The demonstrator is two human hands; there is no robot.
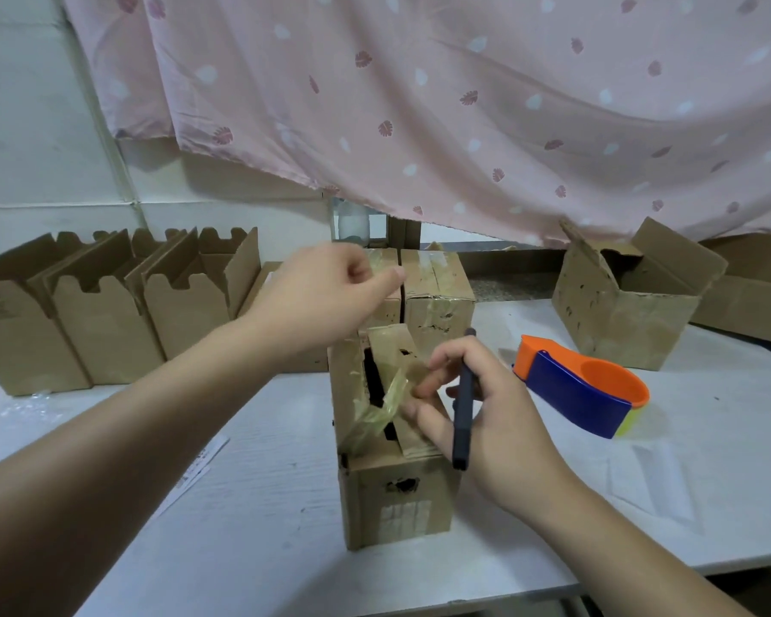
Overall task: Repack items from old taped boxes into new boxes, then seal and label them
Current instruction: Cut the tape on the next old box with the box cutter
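Old taped box (392,505) stands mid-table (263,505), top slit, yellowed tape (377,411) peeling; right hand (486,407) grips dark pen-like tool (463,407), left hand (326,296) raised and curled, contents unclear; cardboard looks light, soft, worn, so best lifted by the flap edge.

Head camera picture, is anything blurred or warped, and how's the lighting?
Head view: the left hand is motion-blurred; the right hand and its dark blue cutter are sharp; the wall corner leans, a sign of wide-lens distortion; the light is soft and shadows are faint.
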